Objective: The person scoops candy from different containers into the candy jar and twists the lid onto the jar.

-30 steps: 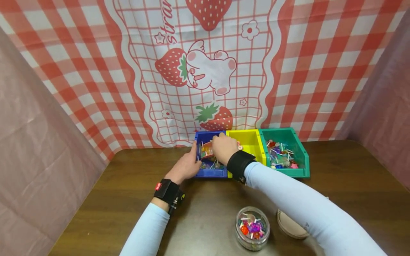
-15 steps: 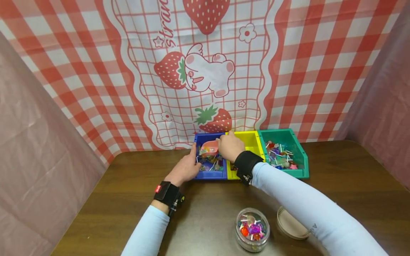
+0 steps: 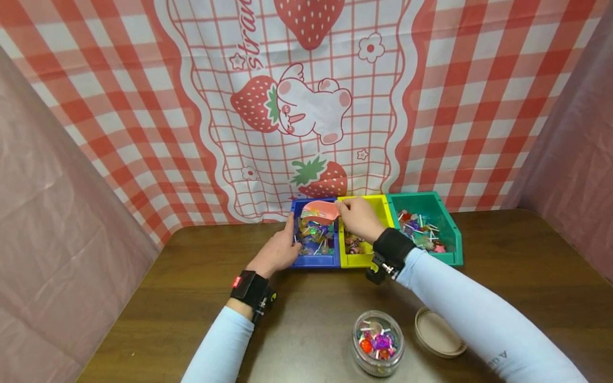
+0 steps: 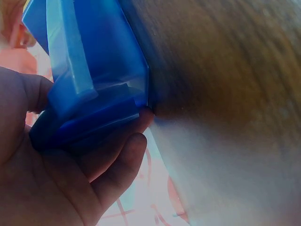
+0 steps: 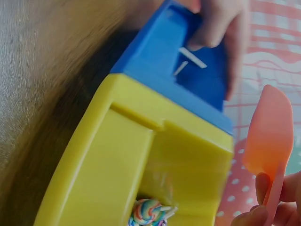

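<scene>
My left hand point(image 3: 275, 251) grips the left side wall of a blue plastic bin point(image 3: 316, 261), thumb at the inner side and fingers around the outside in the left wrist view. Colourful lollipops with white sticks lie inside that bin. A pink scoop point(image 3: 328, 209) is pinched by its handle in my right hand point(image 3: 361, 218), its bowl raised over the back of the blue bin with some wrapped candy showing on it. In the right wrist view the scoop point(image 5: 270, 129) stands up from thumb and fingers, beside a yellow bin point(image 5: 89, 160) holding swirl-coloured lollipops point(image 5: 146, 212).
A green bin point(image 3: 450, 236) with more lollipops adjoins the yellow one on the right. Nearer on the brown table point(image 3: 191, 298) stand a clear round jar point(image 3: 377, 366) of candies and a pale round lid point(image 3: 438, 334). A strawberry-patterned cloth point(image 3: 311, 111) hangs behind the bins.
My right hand has moved right, over the yellow bin, and the scoop has risen from among the blue bin's lollipops and turned. The left hand stays at the blue bin's wall.
</scene>
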`<control>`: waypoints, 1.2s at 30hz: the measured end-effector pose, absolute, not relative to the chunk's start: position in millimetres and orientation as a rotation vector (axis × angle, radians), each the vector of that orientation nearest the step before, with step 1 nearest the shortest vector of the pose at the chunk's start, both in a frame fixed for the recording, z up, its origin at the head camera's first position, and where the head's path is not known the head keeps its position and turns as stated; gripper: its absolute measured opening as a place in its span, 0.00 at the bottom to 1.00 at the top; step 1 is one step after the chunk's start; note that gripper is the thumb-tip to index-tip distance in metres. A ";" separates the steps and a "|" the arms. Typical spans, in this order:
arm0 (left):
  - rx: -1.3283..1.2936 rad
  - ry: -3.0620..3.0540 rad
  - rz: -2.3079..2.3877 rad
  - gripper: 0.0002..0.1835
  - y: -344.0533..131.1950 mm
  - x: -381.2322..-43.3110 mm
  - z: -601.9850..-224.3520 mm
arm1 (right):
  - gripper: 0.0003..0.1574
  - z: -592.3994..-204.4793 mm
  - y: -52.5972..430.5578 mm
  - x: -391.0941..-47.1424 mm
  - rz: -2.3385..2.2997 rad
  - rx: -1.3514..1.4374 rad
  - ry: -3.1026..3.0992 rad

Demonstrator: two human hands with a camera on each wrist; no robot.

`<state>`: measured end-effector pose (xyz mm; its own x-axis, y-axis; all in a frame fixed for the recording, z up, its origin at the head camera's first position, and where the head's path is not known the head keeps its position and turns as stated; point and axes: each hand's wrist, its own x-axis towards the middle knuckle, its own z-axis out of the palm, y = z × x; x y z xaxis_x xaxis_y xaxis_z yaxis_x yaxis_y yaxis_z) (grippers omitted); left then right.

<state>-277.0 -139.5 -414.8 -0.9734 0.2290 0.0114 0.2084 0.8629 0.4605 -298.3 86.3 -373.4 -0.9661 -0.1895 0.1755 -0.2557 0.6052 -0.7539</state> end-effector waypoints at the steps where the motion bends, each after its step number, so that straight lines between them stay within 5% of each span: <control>1: 0.350 2.991 0.732 0.45 -139.7 -277.0 -415.1 | 0.29 -372.1 89.7 -296.0 1.326 0.374 -2.738; 21: 0.415 2.995 0.739 0.45 -141.2 -278.5 -415.3 | 0.30 -342.4 164.2 -222.2 1.346 0.410 -2.807; 36: 0.390 2.991 0.734 0.45 -143.6 -279.3 -415.4 | 0.20 -357.3 199.7 -167.9 0.977 0.597 -2.754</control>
